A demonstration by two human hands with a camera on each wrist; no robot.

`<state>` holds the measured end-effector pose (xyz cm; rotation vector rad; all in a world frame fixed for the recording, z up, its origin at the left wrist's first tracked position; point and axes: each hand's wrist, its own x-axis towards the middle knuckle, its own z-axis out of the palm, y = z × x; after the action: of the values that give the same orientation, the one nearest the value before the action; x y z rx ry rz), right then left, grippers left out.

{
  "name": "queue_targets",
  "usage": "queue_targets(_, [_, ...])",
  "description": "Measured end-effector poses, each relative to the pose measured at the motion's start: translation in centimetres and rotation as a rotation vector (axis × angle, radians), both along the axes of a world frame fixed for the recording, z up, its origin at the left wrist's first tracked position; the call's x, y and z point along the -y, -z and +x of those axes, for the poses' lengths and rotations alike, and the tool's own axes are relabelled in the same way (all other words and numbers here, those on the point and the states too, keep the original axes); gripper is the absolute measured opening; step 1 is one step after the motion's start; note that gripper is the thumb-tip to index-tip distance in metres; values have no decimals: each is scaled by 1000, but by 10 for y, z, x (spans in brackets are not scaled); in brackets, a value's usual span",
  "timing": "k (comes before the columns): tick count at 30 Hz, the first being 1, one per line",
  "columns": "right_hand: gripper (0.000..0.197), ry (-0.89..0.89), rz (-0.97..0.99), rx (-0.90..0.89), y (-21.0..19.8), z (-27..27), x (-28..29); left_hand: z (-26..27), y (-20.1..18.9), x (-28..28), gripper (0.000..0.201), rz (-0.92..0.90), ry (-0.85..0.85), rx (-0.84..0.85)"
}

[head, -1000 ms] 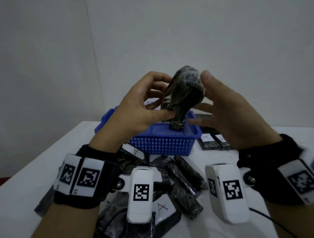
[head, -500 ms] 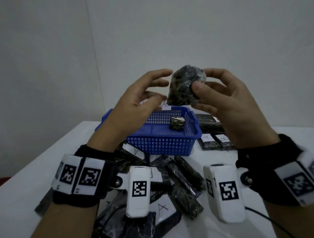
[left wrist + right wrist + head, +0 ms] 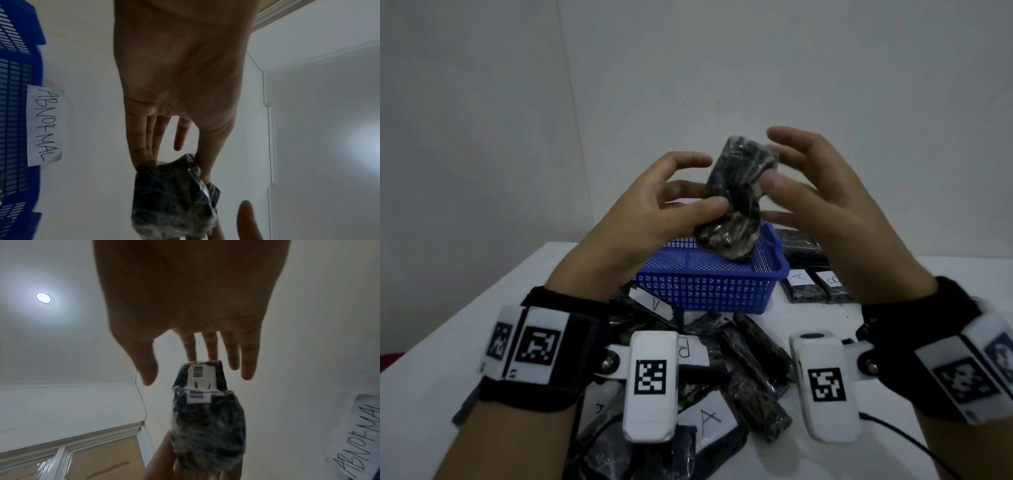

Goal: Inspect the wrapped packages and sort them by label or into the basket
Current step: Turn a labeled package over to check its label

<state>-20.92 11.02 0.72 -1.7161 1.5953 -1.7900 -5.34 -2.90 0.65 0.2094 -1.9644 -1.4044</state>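
Observation:
I hold a dark plastic-wrapped package [image 3: 736, 205] upright in the air above the blue mesh basket [image 3: 705, 287]. My left hand [image 3: 698, 192] pinches its lower half between thumb and fingers, as the left wrist view shows for the package [image 3: 174, 194]. My right hand [image 3: 784, 161] is spread beside the top, fingers straight. In the right wrist view two fingertips touch the top edge of the package [image 3: 209, 426] and the thumb stands apart. A white printed label [image 3: 200, 381] faces the right wrist camera.
A paper sign reading ABNORMAL [image 3: 44, 125] lies behind the basket [image 3: 12, 113]. A heap of dark packages [image 3: 739, 370], some marked A or B, lies on the white table in front. Packages marked A [image 3: 799, 284] and B [image 3: 832, 284] lie right of the basket.
The right hand has let go of the package and spread its fingers. The left hand has taken hold of it, and the package has turned and dropped lower in front of the basket.

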Motion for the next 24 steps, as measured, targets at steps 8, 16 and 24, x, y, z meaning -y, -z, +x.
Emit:
queue_targets(8, [32, 45, -37, 138, 3, 1, 4, -6, 2, -8, 55, -219, 19, 78])
queue_targets(16, [39, -10, -9, 178, 1, 2, 2, -7, 1, -5, 48, -276, -15, 7])
queue_targets(24, [49, -164, 147, 259, 1, 2, 2, -10, 4, -3, 48, -332, 1, -134])
